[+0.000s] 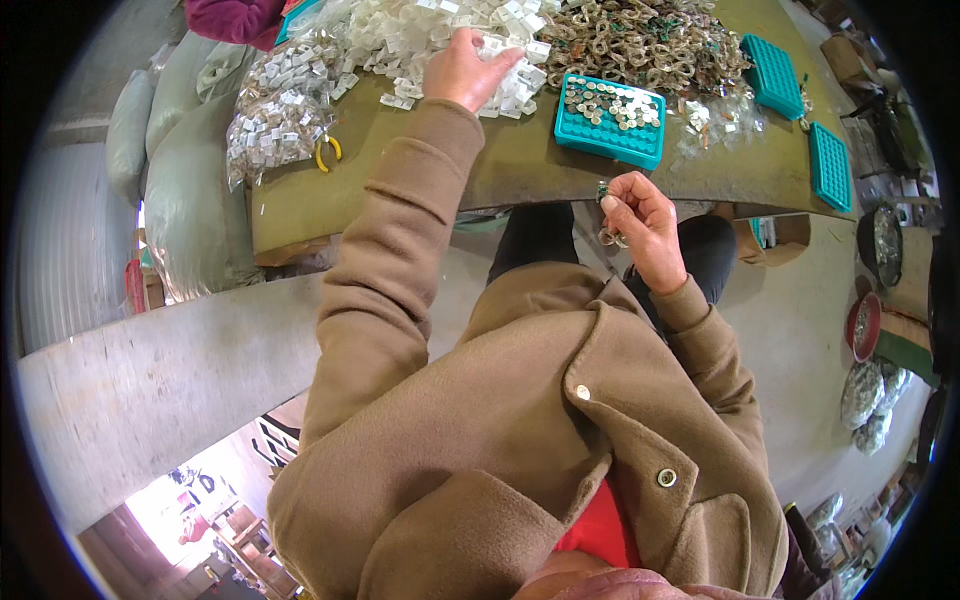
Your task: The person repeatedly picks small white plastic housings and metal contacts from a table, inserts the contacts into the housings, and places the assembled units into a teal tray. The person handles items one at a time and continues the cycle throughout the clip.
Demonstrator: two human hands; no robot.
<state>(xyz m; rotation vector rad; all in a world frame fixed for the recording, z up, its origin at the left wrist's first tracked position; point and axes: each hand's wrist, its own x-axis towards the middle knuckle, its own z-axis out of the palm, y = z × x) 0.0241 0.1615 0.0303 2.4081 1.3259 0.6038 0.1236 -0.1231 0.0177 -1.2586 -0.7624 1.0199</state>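
Observation:
At the edge of a heap of small white plastic housings [400, 45], my left hand [462, 75] is open, thumb and fingers spread over the pieces. My right hand [648, 228], in front of the table's near edge, pinches a small green circuit board with a pale wire [610, 238] looping below the fingers. Just beyond that hand stands a teal tray [612, 150] with small round silvery pieces lying on top. A large tangled pile of similar wired parts [640, 45] spreads behind the tray.
A clear bag of white pieces [275, 120] and yellow-handled pliers [328, 154] lie at the left. More teal trays [773, 75] stand along the right edge. Stuffed sacks [200, 190] lean beside the table [520, 180]. Another person's purple sleeve [235, 18] shows at the far left.

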